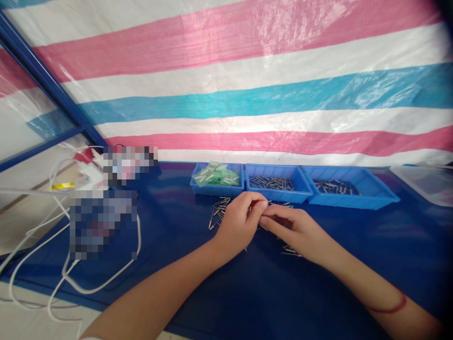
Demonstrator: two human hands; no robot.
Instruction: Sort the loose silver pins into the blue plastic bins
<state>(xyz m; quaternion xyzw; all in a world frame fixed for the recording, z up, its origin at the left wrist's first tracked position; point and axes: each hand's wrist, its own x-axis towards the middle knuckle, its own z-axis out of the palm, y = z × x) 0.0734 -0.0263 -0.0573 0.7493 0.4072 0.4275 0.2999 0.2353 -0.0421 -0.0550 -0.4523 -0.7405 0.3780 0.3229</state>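
My left hand (240, 218) and my right hand (299, 231) meet above the blue table. Their thumbs and fingers are pinched together, nearly touching. Whatever is between the fingertips is too small or hidden to name. Beneath and around them lie loose slim metal pins (221, 204), partly covered by the hands. Just behind, a blue bin (217, 190) holds small greenish clear packets (216, 174). The middle bin (279, 194) and the right bin (354, 202) contain more dark, thin metal pieces (272, 183).
White cables (102, 289) loop across the table's left side, near two blurred-out objects (102, 224). A clear plastic container (424, 184) stands at the far right. Striped sheeting (247, 108) hangs behind the bins, beside a blue metal frame (46, 71).
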